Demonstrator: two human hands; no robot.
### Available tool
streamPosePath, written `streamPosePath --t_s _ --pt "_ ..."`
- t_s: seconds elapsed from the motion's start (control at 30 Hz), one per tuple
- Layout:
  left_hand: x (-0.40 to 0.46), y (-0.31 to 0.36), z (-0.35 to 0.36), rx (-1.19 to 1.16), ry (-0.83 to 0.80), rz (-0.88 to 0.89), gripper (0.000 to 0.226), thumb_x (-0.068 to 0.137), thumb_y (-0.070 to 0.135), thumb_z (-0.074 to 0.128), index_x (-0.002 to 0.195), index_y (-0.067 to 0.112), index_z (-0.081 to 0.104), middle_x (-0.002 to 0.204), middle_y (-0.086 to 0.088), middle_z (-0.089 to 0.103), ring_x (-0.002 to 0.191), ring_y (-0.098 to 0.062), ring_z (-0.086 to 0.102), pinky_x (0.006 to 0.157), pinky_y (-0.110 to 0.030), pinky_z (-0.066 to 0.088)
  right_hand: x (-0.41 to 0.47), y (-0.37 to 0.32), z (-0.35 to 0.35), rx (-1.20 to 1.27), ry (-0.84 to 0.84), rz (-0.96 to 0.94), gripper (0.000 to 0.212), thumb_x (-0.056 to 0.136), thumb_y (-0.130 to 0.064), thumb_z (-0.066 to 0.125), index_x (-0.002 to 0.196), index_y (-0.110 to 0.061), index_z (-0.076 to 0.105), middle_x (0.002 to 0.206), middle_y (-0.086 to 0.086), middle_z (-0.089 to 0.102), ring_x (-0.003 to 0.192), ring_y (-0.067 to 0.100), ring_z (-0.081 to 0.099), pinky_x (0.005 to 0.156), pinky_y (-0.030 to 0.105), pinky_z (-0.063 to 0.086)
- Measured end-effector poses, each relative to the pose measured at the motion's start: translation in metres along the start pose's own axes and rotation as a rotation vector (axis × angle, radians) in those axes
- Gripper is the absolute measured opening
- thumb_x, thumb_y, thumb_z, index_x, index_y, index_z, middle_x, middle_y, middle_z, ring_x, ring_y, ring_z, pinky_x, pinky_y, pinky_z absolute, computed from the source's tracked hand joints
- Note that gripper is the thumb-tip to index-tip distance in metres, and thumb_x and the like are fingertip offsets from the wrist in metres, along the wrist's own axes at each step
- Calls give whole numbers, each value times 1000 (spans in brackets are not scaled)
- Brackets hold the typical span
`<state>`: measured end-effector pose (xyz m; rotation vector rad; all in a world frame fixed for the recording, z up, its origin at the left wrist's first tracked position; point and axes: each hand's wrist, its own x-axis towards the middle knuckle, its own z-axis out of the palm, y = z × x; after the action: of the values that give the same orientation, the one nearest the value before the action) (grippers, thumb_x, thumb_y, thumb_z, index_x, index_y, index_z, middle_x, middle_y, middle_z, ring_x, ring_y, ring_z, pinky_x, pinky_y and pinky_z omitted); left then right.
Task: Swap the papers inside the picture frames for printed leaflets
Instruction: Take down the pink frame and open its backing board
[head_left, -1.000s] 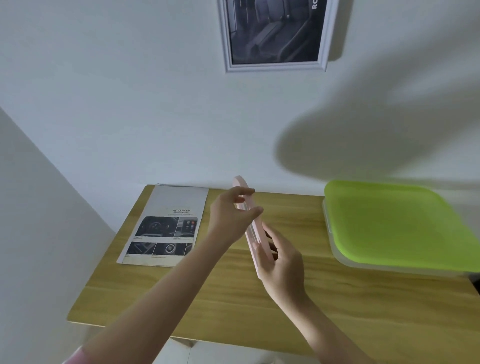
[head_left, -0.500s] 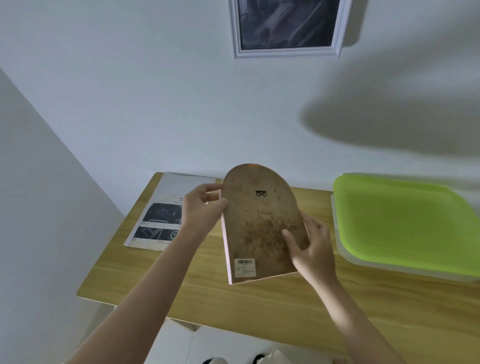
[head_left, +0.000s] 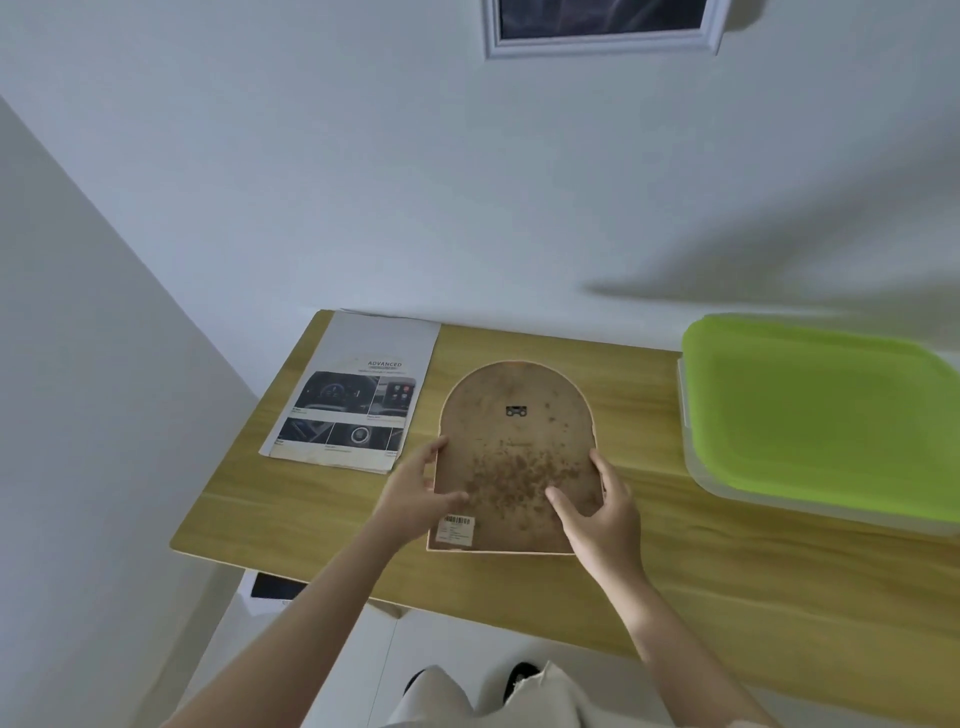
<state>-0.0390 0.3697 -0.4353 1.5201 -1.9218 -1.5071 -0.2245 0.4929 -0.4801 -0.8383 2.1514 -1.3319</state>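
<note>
An arched picture frame (head_left: 517, 457) lies face down on the wooden counter (head_left: 675, 582), its stiff backing board up, left hand (head_left: 415, 493) and right hand (head_left: 597, 509) clasping its lower side edges. Light and rigid, it looks best gripped there. A printed leaflet (head_left: 358, 395) waits beyond the left hand.

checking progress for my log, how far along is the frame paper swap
Early. Done: the arched frame lies back-up on the table. In hand: left hand and right hand grip its sides. Left: opening the back, fitting the leaflet, which lies beside it.
</note>
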Motion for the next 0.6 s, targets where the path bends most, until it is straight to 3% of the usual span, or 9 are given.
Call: streamPosePath --t_s 0.1,0.23,0.33,0.47,0.6 --pt "-7 -25 6 47 -106 -43 104 63 11 85 146 19 23 139 4 35 107 -11 49 82 -19 51 -5 4 10 -47 -29 59 79 72 -31 79 140 -26 39 118 1 44 102 13 54 82 20 43" --pt "-1 -46 1 208 -167 -107 135 39 37 92 148 26 11 143 1 31 126 -18 37 104 -40 42 -8 13 27 -114 -132 121 89 69 -37 81 142 -28 32 115 1 30 88 18 56 77 26 49" --pt "2 -55 -2 276 -171 -126 137 36 43 91 146 29 10 138 1 32 131 -23 31 107 -47 36 -11 18 38 -159 -183 144 93 69 -37 80 145 -23 28 111 1 28 95 22 53 84 32 50" --pt "3 -61 -2 328 -148 -64 133 44 35 92 147 27 8 139 5 31 130 -21 21 111 -46 28 -16 24 42 -267 -185 115 93 71 -43 77 145 -19 27 116 6 33 112 25 43 94 30 38" --pt "6 -67 -2 341 -139 -23 133 44 38 91 148 25 9 143 11 23 128 -18 20 112 -45 28 -15 28 41 -346 -184 82 94 68 -50 76 143 -17 29 116 7 35 115 28 39 99 37 38"
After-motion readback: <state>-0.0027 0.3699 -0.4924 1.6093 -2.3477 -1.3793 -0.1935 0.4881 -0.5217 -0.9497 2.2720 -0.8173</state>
